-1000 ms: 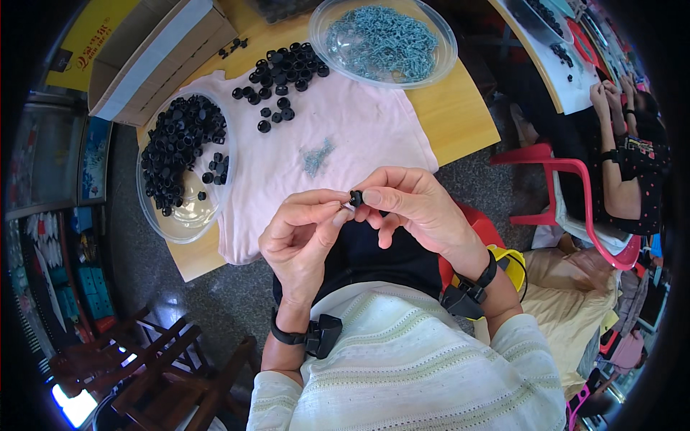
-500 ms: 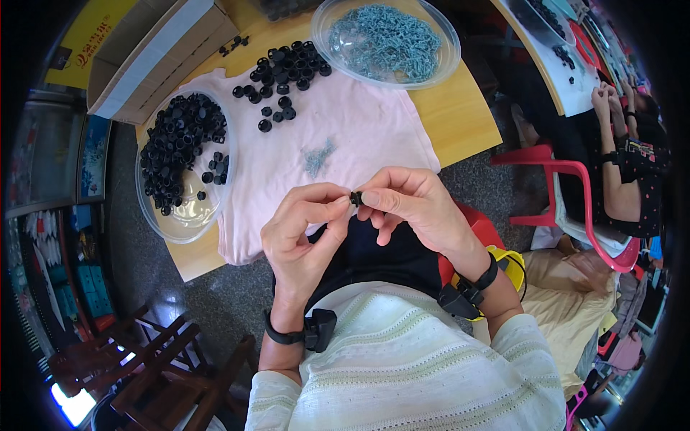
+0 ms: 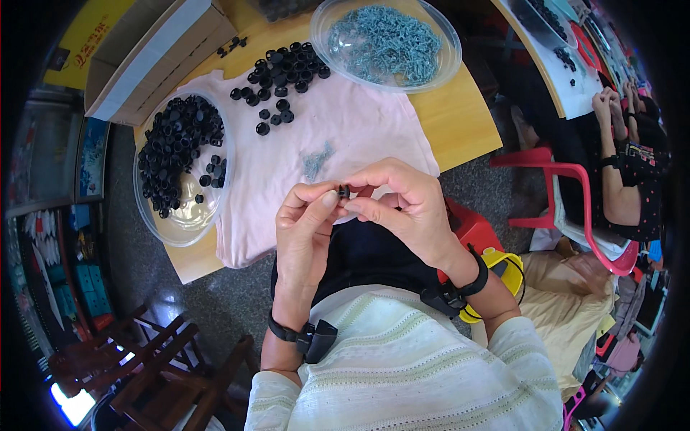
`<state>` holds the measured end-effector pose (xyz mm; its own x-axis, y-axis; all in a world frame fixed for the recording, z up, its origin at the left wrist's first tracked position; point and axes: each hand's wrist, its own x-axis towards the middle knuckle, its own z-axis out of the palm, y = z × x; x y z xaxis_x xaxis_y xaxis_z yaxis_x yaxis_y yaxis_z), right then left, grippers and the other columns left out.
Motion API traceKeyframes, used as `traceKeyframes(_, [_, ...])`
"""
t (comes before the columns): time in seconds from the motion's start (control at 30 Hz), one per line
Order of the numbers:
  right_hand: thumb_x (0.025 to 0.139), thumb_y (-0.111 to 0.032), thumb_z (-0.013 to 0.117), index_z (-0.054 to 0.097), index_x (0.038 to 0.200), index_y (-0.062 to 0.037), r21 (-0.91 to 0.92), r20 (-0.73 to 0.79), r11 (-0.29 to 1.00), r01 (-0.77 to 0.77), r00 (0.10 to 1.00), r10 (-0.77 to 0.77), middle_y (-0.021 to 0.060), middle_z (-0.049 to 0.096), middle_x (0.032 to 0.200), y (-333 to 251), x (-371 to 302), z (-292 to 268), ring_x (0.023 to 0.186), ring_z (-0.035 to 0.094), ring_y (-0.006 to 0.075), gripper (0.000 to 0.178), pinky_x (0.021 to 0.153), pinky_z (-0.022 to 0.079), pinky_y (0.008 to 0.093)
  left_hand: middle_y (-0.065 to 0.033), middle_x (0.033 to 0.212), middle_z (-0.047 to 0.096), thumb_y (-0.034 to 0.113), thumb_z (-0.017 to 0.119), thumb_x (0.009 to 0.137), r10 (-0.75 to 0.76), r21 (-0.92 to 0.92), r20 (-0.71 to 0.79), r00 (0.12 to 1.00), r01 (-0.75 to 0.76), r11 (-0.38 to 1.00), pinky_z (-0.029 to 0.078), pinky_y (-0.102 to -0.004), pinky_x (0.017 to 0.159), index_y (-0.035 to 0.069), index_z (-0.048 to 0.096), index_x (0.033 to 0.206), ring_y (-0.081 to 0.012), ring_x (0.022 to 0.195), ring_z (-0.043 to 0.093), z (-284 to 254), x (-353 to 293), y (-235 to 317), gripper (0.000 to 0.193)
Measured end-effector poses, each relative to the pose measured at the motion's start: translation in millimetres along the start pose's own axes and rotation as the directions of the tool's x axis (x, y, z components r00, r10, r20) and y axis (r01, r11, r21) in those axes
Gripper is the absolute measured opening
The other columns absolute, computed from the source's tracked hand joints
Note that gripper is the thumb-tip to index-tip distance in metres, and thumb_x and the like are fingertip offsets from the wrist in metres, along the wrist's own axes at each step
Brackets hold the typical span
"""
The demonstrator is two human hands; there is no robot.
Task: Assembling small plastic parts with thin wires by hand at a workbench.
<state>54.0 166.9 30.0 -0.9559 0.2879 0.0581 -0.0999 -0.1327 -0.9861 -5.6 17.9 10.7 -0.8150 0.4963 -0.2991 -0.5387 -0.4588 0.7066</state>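
Between the fingertips of both hands is a small black plastic part (image 3: pixel 344 192), held in front of my lap. My left hand (image 3: pixel 307 220) pinches it from the left with thumb and forefinger. From the other side my right hand (image 3: pixel 403 208) pinches it, its thumb below and its forefinger above. Fingers cover much of the part, so its exact kind is unclear. Just beyond the hands, a small pile of silvery screws (image 3: pixel 316 159) lies on a pale pink cloth (image 3: pixel 381 129). Farther back on the cloth are several loose black caps (image 3: pixel 287 68).
On the left, a clear round tray (image 3: pixel 188 228) holds many black caps. A clear tub (image 3: pixel 447 75) of bluish screws stands at the far edge. An open cardboard box (image 3: pixel 154 61) sits back left. At right are a red chair (image 3: pixel 550 164) and another person's hands (image 3: pixel 605 104).
Both hands have shifted slightly left with the black part. The left thumb now lies higher against it, and the right hand's grip has turned, thumb lower.
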Motion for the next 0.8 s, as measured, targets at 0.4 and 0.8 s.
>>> traceKeyframes(0.4, [0.077,0.004,0.07,0.065,0.1,-0.0031,-0.405,0.048,0.873,0.273,0.96,-0.277,0.0082,0.064,0.085,1.7,11.9,-4.9,0.071,0.065,0.0154,0.024,0.061,0.055,0.0252,-0.0097,0.097,0.067,0.002,0.064,0.086,-0.025,0.097,-0.03,0.999,0.027,0.995,0.05,-0.0277,0.079,0.002,0.062,0.093,-0.0133,0.081,0.061,3.1,8.7,8.7,0.007])
traceKeyframes(0.8, [0.083,0.003,0.066,0.065,0.103,0.0014,-0.146,-0.004,0.987,0.074,0.997,-0.076,0.0068,0.065,0.091,8.0,28.5,-11.0,0.077,0.064,0.0098,0.02,0.062,0.054,0.0213,-0.0109,0.109,0.061,0.003,0.063,0.087,0.436,0.865,0.016,0.9,-0.231,0.445,0.047,-0.0228,0.07,-0.002,0.058,0.113,-0.0123,0.081,0.061,12.4,30.8,35.9,0.027])
